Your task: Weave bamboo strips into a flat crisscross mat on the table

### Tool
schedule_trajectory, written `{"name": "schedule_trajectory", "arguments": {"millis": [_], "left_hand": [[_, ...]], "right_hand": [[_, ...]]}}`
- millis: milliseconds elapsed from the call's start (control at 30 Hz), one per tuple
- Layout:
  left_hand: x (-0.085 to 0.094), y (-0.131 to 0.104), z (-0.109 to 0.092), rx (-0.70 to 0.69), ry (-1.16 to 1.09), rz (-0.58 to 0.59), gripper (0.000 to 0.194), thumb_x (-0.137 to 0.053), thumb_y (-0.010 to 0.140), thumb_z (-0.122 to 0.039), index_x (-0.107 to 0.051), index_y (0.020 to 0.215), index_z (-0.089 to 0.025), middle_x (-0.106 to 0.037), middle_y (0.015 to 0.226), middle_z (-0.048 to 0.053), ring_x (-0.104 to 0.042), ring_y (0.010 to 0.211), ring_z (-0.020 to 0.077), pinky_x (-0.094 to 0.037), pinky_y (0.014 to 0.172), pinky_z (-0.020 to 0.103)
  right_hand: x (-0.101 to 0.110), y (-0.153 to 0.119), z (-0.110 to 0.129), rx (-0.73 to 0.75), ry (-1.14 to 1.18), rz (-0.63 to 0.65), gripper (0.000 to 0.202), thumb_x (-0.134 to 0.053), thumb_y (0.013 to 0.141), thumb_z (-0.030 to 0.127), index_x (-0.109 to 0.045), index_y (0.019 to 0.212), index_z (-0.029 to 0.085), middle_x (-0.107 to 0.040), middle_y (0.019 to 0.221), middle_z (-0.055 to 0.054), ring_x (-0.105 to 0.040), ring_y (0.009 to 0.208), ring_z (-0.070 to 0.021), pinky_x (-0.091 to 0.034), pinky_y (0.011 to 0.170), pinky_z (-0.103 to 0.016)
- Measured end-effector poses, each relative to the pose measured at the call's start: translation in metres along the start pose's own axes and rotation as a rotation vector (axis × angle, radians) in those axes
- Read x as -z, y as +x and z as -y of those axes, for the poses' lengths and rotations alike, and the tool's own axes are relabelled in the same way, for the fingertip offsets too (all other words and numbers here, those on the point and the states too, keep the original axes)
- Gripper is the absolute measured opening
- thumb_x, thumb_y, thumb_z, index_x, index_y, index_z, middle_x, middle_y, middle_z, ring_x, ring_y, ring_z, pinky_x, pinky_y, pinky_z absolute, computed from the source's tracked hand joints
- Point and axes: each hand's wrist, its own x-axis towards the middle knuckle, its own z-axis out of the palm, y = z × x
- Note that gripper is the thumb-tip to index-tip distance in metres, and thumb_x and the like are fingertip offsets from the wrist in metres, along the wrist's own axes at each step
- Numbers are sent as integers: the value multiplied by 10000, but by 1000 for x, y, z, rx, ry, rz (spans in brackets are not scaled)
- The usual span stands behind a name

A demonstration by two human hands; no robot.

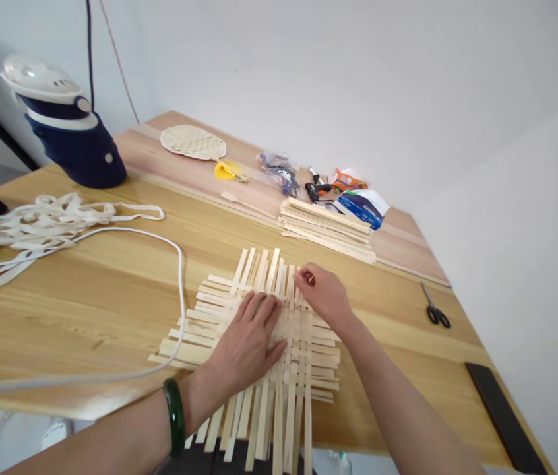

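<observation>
A partly woven mat of pale flat strips [299,343], perhaps bamboo or wood, lies on the table, its loose ends sticking out on all sides. Some of the ends hang over the near table edge. My left hand [249,336] rests flat on the middle of the weave, fingers stretched and thumb apart, with a green bangle [175,417] on that wrist. At the far right part of the mat, my right hand [326,293] is closed in a pinch at the end of an upright strip. Its fingertips partly hide that strip end.
Behind the mat lies a stack of loose strips [328,227]. A white cord [181,284] loops along the left, touching the mat's side. Further out are white tape [46,224], a blue-and-white appliance [71,132], a woven fan [193,142], scissors [436,311] and a black bar [504,412].
</observation>
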Motion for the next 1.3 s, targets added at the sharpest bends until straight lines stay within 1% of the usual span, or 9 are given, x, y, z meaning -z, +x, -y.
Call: {"name": "schedule_trajectory", "arguments": {"millis": [100,167,233,400,500,633,867,1033,1300], "left_hand": [[1,1,-1,4,-2,3,565,-568,894,-373,-486,1368,-78,-545,1333,153,-447,1269,337,-303,1168,522],[1,1,0,8,9,3,593,-564,898,-380,-463,1395,-73,-541,1355,156,-450,1278,332,-300,1170,516],[-2,-1,1,6,34,-3,609,-535,918,-396,-433,1428,-80,-517,1411,154,-437,1314,326,-286,1178,505],[-7,-3,4,-51,127,14,622,-391,983,-483,-388,1484,-115,-387,1563,106,-262,1472,311,-216,1210,482],[-6,1,5,-33,152,72,632,-382,978,-521,-419,1471,-128,-397,1558,100,-281,1471,300,-222,1210,469],[-2,10,2,-3,123,64,593,-452,958,-488,-474,1427,-126,-474,1499,130,-358,1426,323,-260,1192,498],[-9,20,2,-34,38,22,641,-550,912,-433,-408,1438,-95,-528,1426,164,-436,1360,316,-291,1174,506],[-8,21,1,-2,27,21,734,-602,870,-482,-386,1447,-83,-540,1387,171,-451,1315,330,-282,1172,510],[-4,29,-1,37,-42,29,755,-652,825,-492,-410,1428,-108,-536,1347,161,-439,1268,333,-347,1126,504]], "right_hand": [[0,-15,-21,1,82,-183,164,-511,885,318,-625,810,226,-676,768,-4,-585,708,-164,-390,635,-263],[-10,-28,-36,42,76,-289,136,-521,878,286,-638,856,220,-690,833,-26,-601,787,-188,-433,680,-284],[-25,-40,-48,145,35,-371,130,-513,886,240,-639,904,213,-695,900,-46,-599,885,-212,-465,739,-306],[-56,-57,-57,358,-49,-481,149,-494,906,154,-616,986,186,-667,1000,-88,-570,964,-226,-495,848,-348],[-59,-59,-56,400,-67,-538,162,-481,911,131,-616,990,173,-658,979,-95,-563,947,-226,-503,844,-356],[-55,-59,-54,467,-112,-503,180,-479,927,143,-631,1019,165,-664,1027,-107,-563,984,-232,-500,880,-368],[-59,-58,-56,435,-110,-447,208,-475,946,178,-636,1076,185,-674,1073,-98,-569,1016,-229,-497,898,-371],[-59,-56,-55,428,-126,-442,209,-469,927,142,-635,1052,168,-677,1056,-98,-564,989,-234,-489,880,-364],[-59,-54,-53,418,-102,-417,229,-422,945,134,-629,1040,160,-671,1042,-112,-548,973,-241,-478,877,-384]]}}
